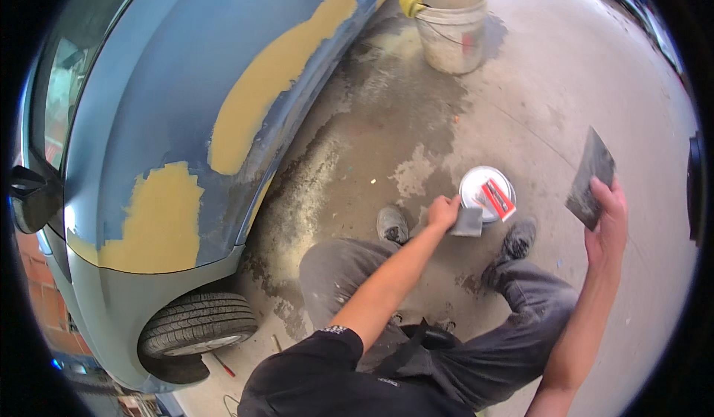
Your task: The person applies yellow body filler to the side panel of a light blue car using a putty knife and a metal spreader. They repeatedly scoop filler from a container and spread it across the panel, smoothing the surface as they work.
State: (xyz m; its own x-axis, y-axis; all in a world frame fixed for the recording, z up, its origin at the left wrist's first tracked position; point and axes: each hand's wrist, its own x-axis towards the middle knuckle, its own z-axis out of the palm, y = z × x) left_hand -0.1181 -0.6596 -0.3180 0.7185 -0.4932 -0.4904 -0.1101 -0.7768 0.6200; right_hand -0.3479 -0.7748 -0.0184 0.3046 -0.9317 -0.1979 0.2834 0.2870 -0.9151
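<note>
Two hands, both mine, reach out beyond my spread knees (336, 272), each closed on something. My left hand (444, 212) pinches a small grey square (468, 223) by its left edge, low beside the near rim of a white-topped tub (471, 181), perhaps to keep it close to that surface; I cannot tell whether it touches. My right hand (611, 203) holds a larger dark sheet (591, 171) out to the side by its right edge, probably to leave most of its face free. On the tub's round top, a red and white packet (500, 200) lies slantwise toward the right rim. The tub stands on the concrete floor (565, 82) just beyond my shoes (392, 224), likely so either hand can reach it. Along the floor's left side is a blue-grey car (171, 67), its tyre (197, 322) nearest me, tan patches (256, 93) on its side. Farther off, toward the floor's far edge, a pale, grimy bucket (450, 45) carries a yellow sponge or cloth (410, 3) on its left rim, perhaps to drip there.
</note>
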